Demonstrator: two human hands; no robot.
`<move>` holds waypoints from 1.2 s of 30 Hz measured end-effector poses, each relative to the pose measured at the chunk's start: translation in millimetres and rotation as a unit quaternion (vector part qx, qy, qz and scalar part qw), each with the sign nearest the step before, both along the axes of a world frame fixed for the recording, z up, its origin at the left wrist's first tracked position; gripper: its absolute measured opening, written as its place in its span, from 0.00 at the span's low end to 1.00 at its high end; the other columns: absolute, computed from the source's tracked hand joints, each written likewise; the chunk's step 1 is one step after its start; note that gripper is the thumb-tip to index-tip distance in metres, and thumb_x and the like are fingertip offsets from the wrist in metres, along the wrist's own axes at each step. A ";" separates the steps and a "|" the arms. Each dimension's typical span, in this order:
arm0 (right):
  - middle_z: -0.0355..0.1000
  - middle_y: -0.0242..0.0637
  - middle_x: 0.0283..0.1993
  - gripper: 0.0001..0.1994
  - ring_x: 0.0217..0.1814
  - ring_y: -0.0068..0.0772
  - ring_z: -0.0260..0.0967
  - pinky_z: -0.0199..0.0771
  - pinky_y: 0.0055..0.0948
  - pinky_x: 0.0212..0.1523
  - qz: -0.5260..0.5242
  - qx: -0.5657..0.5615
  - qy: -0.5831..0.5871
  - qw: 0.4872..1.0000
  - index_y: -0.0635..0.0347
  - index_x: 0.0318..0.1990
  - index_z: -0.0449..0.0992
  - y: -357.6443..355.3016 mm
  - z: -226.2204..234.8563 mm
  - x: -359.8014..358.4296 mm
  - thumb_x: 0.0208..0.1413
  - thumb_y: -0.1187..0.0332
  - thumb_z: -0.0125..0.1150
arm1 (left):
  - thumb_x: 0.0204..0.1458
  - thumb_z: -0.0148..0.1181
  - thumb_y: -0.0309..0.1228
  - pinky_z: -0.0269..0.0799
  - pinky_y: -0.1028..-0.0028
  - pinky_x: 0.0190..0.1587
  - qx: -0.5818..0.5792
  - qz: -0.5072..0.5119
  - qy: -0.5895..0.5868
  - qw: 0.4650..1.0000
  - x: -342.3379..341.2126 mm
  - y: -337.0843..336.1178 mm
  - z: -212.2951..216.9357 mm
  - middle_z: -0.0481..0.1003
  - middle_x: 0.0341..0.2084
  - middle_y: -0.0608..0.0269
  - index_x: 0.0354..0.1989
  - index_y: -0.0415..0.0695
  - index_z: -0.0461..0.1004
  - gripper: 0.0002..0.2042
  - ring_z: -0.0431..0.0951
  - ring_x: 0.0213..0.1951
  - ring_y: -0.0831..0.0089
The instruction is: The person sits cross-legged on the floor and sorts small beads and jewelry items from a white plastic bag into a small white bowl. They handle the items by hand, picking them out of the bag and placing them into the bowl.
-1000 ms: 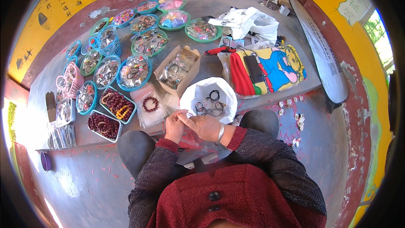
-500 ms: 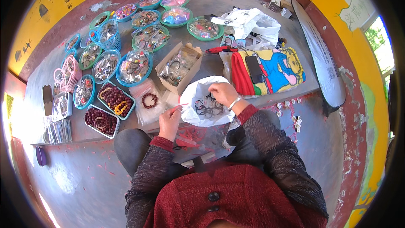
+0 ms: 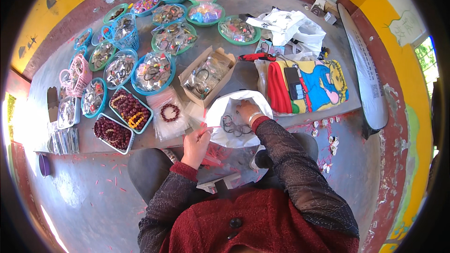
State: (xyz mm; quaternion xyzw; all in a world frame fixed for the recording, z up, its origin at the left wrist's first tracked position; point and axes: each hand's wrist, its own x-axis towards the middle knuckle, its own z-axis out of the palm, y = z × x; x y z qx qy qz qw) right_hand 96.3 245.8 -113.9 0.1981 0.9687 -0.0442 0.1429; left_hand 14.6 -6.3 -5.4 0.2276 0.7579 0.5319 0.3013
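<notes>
My left hand (image 3: 196, 146) is closed in a pinch beside the white plastic bag, on a small clear bag with a red edge (image 3: 213, 126). My right hand (image 3: 248, 110) reaches inside the opened white plastic bag (image 3: 220, 136), a pale bangle on its wrist. Dark cord bracelets (image 3: 234, 125) lie in the bag next to that hand; its fingertips are too hidden to show a grip. Left of the white bag, a dark red bead bracelet (image 3: 169, 112) rests on a stack of clear bags with red edges (image 3: 164, 131).
Beyond the white bag stands an open cardboard box (image 3: 206, 77) of packed bracelets. Several basins (image 3: 152, 72) of packaged trinkets fill the left and back. Two bead trays (image 3: 112, 133) sit front left. A folded towel (image 3: 309, 86) bears a phone (image 3: 294, 83) at right.
My right hand has gone lower and deeper into the white bag. My left hand still pinches the small clear bag, close to the white bag's edge. The whole view has shifted slightly.
</notes>
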 end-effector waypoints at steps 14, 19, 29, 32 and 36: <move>0.71 0.43 0.44 0.11 0.48 0.43 0.67 0.65 0.37 0.49 0.055 0.010 -0.084 0.995 0.55 0.35 0.78 4.2 20.4 -9.9 0.43 0.68 0.54 | 0.47 0.50 0.32 0.65 0.77 0.26 0.034 0.028 -0.001 0.999 -3.3 4.4 -17.1 0.70 0.14 0.65 0.36 0.35 0.76 0.13 0.68 0.21 0.82; 0.74 0.39 0.28 0.13 0.31 0.36 0.72 0.70 0.31 0.35 0.027 -0.192 0.014 0.981 0.61 0.31 0.76 8.0 52.2 -6.9 0.35 0.66 0.63 | 0.50 0.47 0.26 0.66 0.81 0.39 -0.002 0.001 -0.054 0.999 -10.9 4.4 -4.6 0.75 0.32 0.62 0.39 0.32 0.74 0.13 0.72 0.34 0.80; 0.73 0.40 0.35 0.06 0.35 0.30 0.72 0.67 0.17 0.24 -0.211 -0.821 0.227 0.480 0.60 0.34 0.73 -57.1 164.7 44.6 0.46 0.76 0.60 | 0.52 0.48 0.27 0.68 0.80 0.40 0.048 0.006 -0.179 0.983 -8.6 -1.2 -13.8 0.74 0.33 0.60 0.38 0.30 0.72 0.12 0.73 0.34 0.77; 0.74 0.44 0.34 0.03 0.35 0.27 0.73 0.61 0.15 0.16 -0.216 -0.849 0.254 0.410 0.59 0.35 0.70 -74.9 159.5 56.0 0.52 0.74 0.54 | 0.52 0.49 0.27 0.68 0.80 0.38 0.027 -0.017 -0.172 0.985 -6.7 -1.4 -23.7 0.74 0.32 0.60 0.38 0.30 0.72 0.12 0.73 0.33 0.78; 0.73 0.40 0.30 0.02 0.34 0.27 0.73 0.58 0.14 0.13 -0.253 -0.830 0.272 0.417 0.59 0.33 0.71 -79.7 148.9 52.7 0.52 0.73 0.55 | 0.51 0.50 0.27 0.67 0.81 0.36 0.004 -0.030 -0.167 0.986 -4.4 1.0 -24.7 0.74 0.30 0.61 0.36 0.30 0.73 0.11 0.72 0.32 0.79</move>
